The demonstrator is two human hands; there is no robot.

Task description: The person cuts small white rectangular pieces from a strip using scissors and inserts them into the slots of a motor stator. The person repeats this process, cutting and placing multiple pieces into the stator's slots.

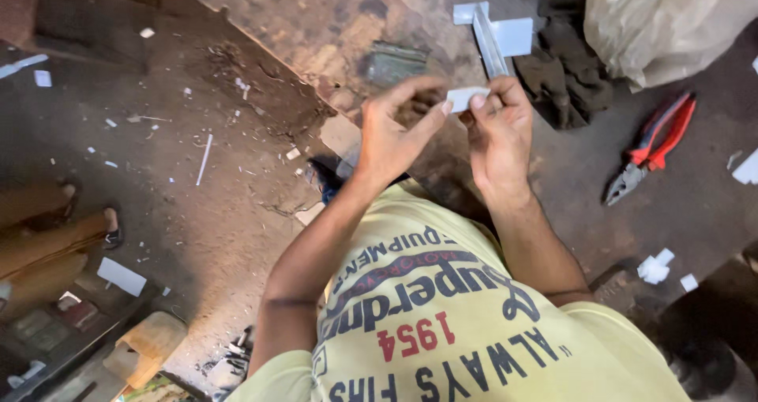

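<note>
Both hands pinch a small flat white plastic piece [466,99] above the worn dark table [237,173].

Left hand [391,137] and right hand [499,133] each keep a narrow fingertip grip on its ends; it looks light, stiff and thin, best held by the edges. Red-handled pliers [651,145] lie well apart on the right, with open room to the left.

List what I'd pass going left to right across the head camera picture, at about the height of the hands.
Thin white stick → left hand → small white piece pinched by both hands → right hand → dark cloth → red-handled pliers.
</note>
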